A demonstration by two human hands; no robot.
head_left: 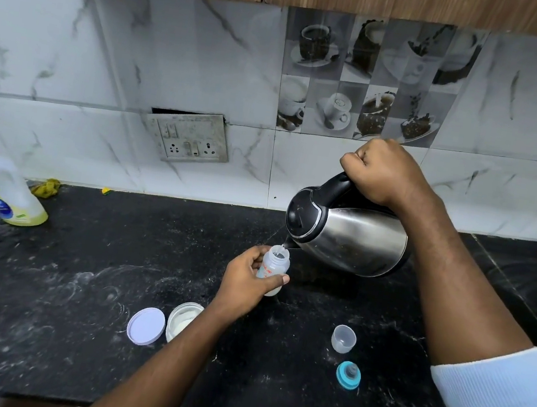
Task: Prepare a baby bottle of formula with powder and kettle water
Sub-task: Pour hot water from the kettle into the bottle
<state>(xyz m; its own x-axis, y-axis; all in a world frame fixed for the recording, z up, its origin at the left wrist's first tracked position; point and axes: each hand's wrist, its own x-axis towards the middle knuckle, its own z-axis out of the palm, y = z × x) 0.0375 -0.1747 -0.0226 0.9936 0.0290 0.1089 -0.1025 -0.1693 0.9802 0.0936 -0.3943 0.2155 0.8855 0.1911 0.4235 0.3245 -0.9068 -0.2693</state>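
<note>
Our left hand (245, 281) wraps thumb and fingers round the small baby bottle (273, 269), which stands on the black counter (79, 263) just under the spout; above it our right hand (383, 173) is clenched round the handle of the kettle (348, 238), tipped so a thin stream seems to run into the narrow mouth. We judge the risks thus: the mouth is small and the kettle bulky, so a wobble of the wrist could send water, likely hot, over our left fingers; too steep a tilt could overfill so short a bottle; the light plastic could tip if our grip slackens. Nearest us lie a teal teat ring (348, 375) and a clear domed cap (343, 338), both smooth plastic; leftward a flat white lid (145, 326) beside an open round tub (182, 320) of pale powder; the counter is speckled stone, smeared white; the bottle is translucent with printed marks; the kettle is brushed steel with a black lid; behind, glossy marbled tiles (74, 55).
</note>
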